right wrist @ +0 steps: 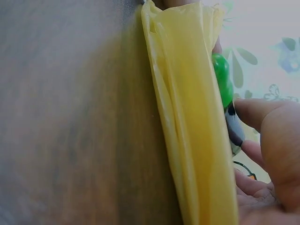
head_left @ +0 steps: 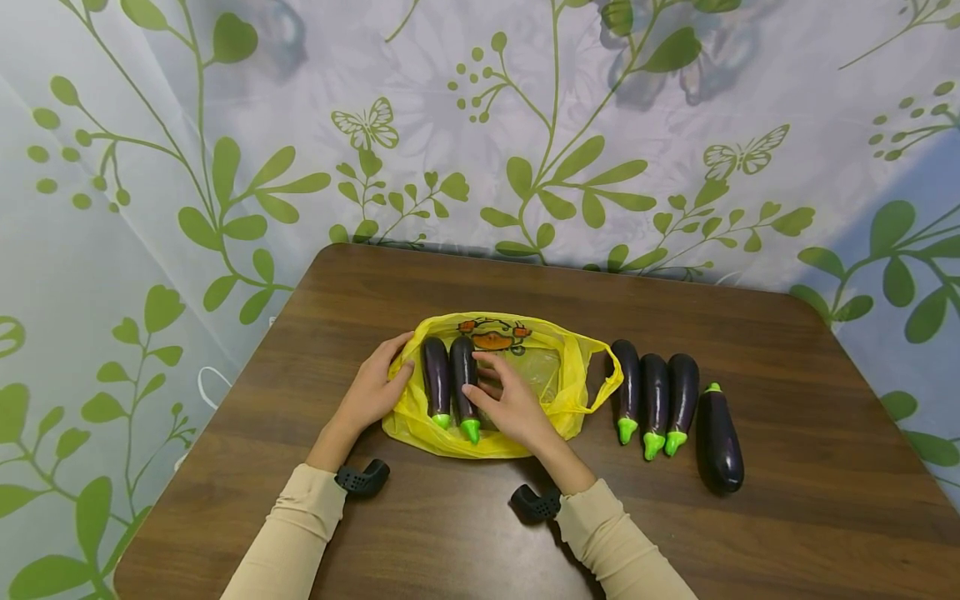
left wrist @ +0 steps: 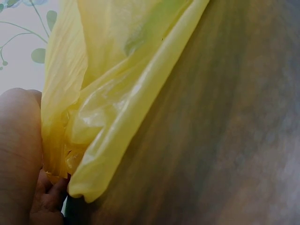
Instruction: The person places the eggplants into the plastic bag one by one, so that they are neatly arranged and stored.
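In the head view a yellow plastic bag (head_left: 570, 375) lies with its mouth spread wide. Inside it are two dark purple eggplants with bright green caps: a left one (head_left: 437, 375) and a right one (head_left: 463, 379). My left hand (head_left: 375, 387) grips the bag's left rim, thumb on the inner side, fingers behind the plastic. My right hand (head_left: 513, 404) reaches over the bag and holds the right eggplant at its side with thumb and curled fingers. In the right wrist view, the thumb touches that eggplant near its green cap (right wrist: 223, 79), partly hidden by the bag's wall.
Right of the bag several more eggplants (head_left: 655, 400) lie on the brown wooden table (head_left: 465, 517). The rightmost eggplant (head_left: 718, 437) points its cap away from me. The bag's handle loop (head_left: 607, 379) reaches toward them. A leaf-patterned curtain (head_left: 480, 125) hangs behind the table.
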The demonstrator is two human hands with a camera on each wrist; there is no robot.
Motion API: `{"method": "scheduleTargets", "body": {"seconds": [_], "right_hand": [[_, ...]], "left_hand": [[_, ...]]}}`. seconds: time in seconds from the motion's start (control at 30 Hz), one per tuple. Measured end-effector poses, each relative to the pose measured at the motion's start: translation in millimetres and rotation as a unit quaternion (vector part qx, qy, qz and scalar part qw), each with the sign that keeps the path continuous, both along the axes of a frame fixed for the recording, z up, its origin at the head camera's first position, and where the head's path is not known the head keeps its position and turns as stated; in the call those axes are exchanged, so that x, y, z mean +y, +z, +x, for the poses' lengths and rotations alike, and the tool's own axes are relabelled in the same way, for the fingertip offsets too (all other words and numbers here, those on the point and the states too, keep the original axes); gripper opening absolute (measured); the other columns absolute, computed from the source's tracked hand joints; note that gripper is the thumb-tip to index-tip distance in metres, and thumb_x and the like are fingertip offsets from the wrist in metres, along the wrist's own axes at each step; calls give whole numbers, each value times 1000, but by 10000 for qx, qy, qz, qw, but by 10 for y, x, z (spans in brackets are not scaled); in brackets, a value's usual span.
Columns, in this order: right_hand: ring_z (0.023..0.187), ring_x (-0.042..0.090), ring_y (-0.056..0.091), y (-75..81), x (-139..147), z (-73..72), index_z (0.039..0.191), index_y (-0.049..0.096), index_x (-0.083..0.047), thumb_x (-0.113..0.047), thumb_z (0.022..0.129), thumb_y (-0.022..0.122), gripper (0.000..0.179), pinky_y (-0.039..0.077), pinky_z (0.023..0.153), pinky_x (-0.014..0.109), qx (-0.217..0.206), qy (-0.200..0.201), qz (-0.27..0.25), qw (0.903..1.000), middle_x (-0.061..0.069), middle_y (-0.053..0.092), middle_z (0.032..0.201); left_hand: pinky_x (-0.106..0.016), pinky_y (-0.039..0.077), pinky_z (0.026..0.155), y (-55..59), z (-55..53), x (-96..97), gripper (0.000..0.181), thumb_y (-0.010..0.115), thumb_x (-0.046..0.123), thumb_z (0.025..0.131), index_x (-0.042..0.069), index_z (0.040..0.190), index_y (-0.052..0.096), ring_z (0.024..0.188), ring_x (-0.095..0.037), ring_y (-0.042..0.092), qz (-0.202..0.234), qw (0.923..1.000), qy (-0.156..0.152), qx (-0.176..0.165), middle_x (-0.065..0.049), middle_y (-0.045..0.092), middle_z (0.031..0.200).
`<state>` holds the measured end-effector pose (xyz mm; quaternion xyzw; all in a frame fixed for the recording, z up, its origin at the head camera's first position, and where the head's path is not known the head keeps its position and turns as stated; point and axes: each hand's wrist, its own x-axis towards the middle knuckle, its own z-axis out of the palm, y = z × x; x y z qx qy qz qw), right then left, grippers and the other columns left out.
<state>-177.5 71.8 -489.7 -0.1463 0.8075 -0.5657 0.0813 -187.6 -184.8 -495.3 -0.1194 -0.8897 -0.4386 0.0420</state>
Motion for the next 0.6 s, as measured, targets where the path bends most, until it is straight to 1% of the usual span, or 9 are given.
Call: {"method": "scheduleTargets", "body": {"seconds": [0.23, 0.6], "right_hand": [[138, 31, 53, -6, 4, 0, 152, 49, -19, -20, 101, 69, 55, 50, 109, 43, 63, 72, 172, 9998, 11, 48, 154], [138, 31, 54, -19, -13, -9, 153, 48, -20, -23, 100, 70, 57, 50, 109, 44, 180, 144, 363, 9991, 12, 49, 154]], "left_hand": [[-56, 39, 117, -6, -6, 4, 53, 54, 18, 106, 8, 156, 42, 142, -37, 47, 25, 10000, -11, 10, -18, 48, 154], [-57, 38, 117, -17, -11, -2, 53, 53, 19, 107, 9, 157, 41, 143, -38, 45, 50, 10000, -25, -4, -19, 47, 155]]}}
